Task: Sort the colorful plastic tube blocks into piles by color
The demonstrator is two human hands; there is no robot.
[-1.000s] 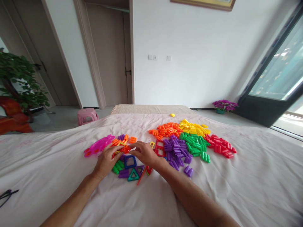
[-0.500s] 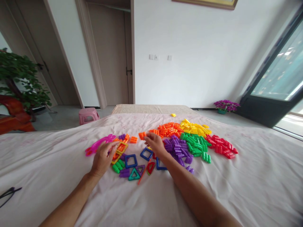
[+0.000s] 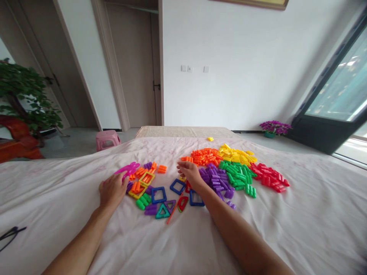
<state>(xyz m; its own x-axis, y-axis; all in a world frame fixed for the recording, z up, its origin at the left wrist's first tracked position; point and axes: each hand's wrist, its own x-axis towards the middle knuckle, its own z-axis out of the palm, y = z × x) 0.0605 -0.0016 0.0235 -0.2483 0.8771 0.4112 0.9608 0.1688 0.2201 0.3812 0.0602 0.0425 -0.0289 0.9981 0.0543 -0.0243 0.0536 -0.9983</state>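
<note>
My left hand [image 3: 113,189] lies over the near end of a magenta plastic toy [image 3: 130,168], its fingers bent down onto it. That covered end is hidden. My right hand [image 3: 189,173] is just left of the purple blocks [image 3: 215,179], with its fingers curled and pointing left. No block shows at its fingertips, and the inside of the palm is hidden. Orange blocks [image 3: 187,159] show just behind it. Between my hands lie orange blocks [image 3: 162,169], yellow square frames [image 3: 147,178], blue square frames [image 3: 158,194] and a teal triangle [image 3: 163,211].
Sorted heaps of orange [image 3: 206,156], yellow [image 3: 236,154], green [image 3: 237,175] and red blocks [image 3: 269,177] spread to the right. A lone yellow block [image 3: 210,139] lies farther back. Black-framed glasses [image 3: 11,235] rest at the left edge of the bedsheet [image 3: 129,244].
My left hand has moved left and down from the yellow frames onto the magenta toy. The orange block at my right fingertips no longer shows; that hand has barely moved.
</note>
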